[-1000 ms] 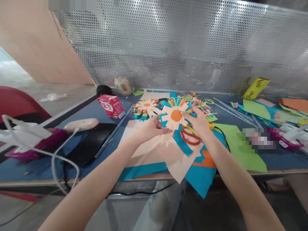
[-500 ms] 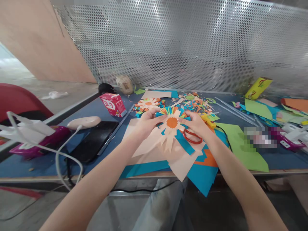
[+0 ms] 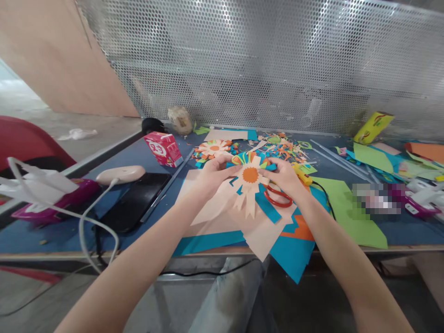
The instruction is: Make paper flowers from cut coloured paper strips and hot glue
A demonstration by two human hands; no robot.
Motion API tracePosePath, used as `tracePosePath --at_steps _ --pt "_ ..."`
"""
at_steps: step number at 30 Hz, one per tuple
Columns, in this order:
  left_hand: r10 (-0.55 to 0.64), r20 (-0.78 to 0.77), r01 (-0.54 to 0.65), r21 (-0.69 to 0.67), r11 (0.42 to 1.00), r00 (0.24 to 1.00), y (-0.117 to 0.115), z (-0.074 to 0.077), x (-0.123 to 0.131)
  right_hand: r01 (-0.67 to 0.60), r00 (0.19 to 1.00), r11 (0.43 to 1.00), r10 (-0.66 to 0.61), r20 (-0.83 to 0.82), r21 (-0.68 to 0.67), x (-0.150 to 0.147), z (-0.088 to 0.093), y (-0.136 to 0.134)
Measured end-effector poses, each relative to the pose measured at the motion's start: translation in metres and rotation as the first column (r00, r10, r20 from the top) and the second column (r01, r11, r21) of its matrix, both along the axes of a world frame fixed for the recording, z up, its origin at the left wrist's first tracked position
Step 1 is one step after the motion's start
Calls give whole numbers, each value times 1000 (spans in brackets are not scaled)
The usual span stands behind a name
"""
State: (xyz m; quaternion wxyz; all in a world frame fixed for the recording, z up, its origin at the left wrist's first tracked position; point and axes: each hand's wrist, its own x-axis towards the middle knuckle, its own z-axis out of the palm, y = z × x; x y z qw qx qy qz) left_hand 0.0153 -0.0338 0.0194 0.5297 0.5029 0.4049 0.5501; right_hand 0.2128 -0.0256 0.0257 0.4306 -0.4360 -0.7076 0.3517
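A layered paper flower with an orange centre, pale petals and blue, green and orange strips is held above the sheets. My left hand grips its left edge between thumb and fingers. On the opposite edge, my right hand pinches the petals. Red-handled scissors lie just below my right hand, their blades hidden. Under the flower are pale paper sheets and blue sheets. A second paper flower rests behind my left hand.
Paper scraps lie at the back. A yellow glue gun is right of my right hand. To the left are a pink box, a black phone and a power strip. Green paper lies right.
The flower has turned slightly and shifted a little to the right between my hands. Both hands keep hold of it.
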Motion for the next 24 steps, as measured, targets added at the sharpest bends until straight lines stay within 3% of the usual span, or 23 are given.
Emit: tracePosePath --at_steps 12,18,21,24 --pt "11 43 -7 -88 996 999 0 0 0 54 998 998 -54 12 28 0 -1 1" --pt "-3 40 7 -106 994 999 1 -2 0 65 998 997 -66 -6 -33 1 -4 2" --pt "63 64 -58 -78 995 996 3 -1 0 80 993 989 -90 -79 -128 -1 -1 0" --pt "199 178 -196 -36 980 964 10 3 -4 -1 974 973 -51 -219 -231 1 6 -2"
